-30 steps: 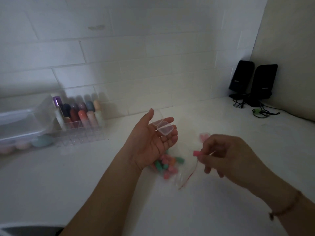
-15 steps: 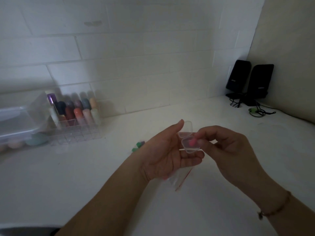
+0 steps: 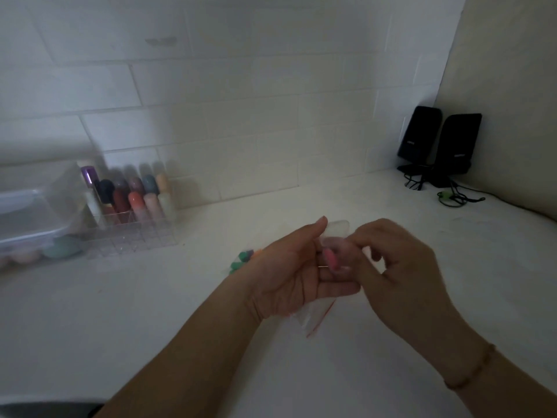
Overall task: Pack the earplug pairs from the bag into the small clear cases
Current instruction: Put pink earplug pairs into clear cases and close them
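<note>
While the white table (image 3: 180, 312) fills most of the view, the clutter sits far off: a clear organizer (image 3: 132, 218) of colored bottles at 9 o'clock, black speakers (image 3: 437, 146) at 2 o'clock.

Change: a second ago the hands were apart, right one pinching a pink earplug over the bag. Now they meet at center and the plug is at the case, so one plug is going in; lid not closed yet, I judge.

Left hand (image 3: 289, 273), palm up, fingers curled under, thumb up along the far side, holds the clear case (image 3: 337, 233). Right hand (image 3: 398, 267) is curled, fingertips at the case mouth, pressing or pinching the plug; blur hides which.

Bag (image 3: 313, 318): clear plastic with a red zip line, lying on the table under the left hand at 6 o'clock of the case.

Loose earplugs (image 3: 241, 260), green and orange, peek out at 9 o'clock of the left hand.

Pink earplug (image 3: 330, 257): small, soft-looking, bright against the see-through case, partly covered by fingers.
</note>
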`<state>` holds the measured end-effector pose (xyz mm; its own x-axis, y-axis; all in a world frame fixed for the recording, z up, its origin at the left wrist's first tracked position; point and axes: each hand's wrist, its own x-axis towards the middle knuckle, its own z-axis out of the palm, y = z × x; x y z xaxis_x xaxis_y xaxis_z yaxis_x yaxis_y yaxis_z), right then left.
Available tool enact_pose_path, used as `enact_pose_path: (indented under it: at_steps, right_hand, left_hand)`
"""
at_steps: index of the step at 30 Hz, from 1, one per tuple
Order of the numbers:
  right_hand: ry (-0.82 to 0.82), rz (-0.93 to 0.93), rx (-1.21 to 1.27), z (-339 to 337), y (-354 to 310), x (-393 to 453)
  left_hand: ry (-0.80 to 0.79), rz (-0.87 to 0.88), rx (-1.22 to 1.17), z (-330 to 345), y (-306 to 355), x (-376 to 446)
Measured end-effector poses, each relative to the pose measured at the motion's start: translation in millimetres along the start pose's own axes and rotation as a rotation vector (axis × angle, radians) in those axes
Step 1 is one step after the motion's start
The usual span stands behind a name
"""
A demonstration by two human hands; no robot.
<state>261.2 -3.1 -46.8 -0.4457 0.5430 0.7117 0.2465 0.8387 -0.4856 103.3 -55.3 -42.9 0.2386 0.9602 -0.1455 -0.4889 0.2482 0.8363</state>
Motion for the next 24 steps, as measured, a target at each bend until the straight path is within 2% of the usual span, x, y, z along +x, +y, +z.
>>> enact_pose_path:
  at_steps: [2, 4, 5, 7, 9, 10, 13, 16, 19, 24]
  right_hand:
    - [0.119, 0.0, 0.022, -7.7, -1.6, 1.9]
    - [0.134, 0.083, 0.071, -16.4, -1.2, 3.3]
    - [0.051, 0.153, 0.076, -20.6, -0.3, 3.8]
    - [-0.309, 0.266, -0.061, -22.8, 2.2, 2.6]
    - [-0.608, 0.209, -0.258, -15.4, 1.9, -3.4]
    - [-0.65, 0.174, -0.292, -7.7, -0.1, -8.1]
    - [-0.575, 0.199, -0.234, 15.8, -5.0, -20.0]
    - [-0.464, 0.22, -0.304, 29.4, -5.0, -24.3]
    - [-0.442, 0.179, -0.438, 36.7, -5.7, -28.6]
    - [-0.454, 0.213, -0.147, 16.1, 0.4, -16.6]
  left_hand:
    - [-0.002, 0.042, -0.048, -3.9, 4.4, -1.3]
    - [0.005, 0.114, -0.114, -9.5, 10.0, -3.7]
    - [0.01, 0.161, -0.145, -13.1, 13.3, -4.8]
    - [0.049, 0.263, -0.216, -20.7, 19.7, -6.6]
    - [0.15, 0.36, -0.316, -29.9, 25.0, -7.1]
    - [0.211, 0.395, -0.367, -34.7, 26.8, -7.3]
    - [0.349, 0.429, -0.448, -44.8, 26.6, -7.7]
    - [0.361, 0.415, -0.46, -45.7, 23.3, -6.7]
    - [0.352, 0.401, -0.45, -42.5, 21.7, -4.4]
    - [0.356, 0.372, -0.409, -34.9, 19.3, -2.3]
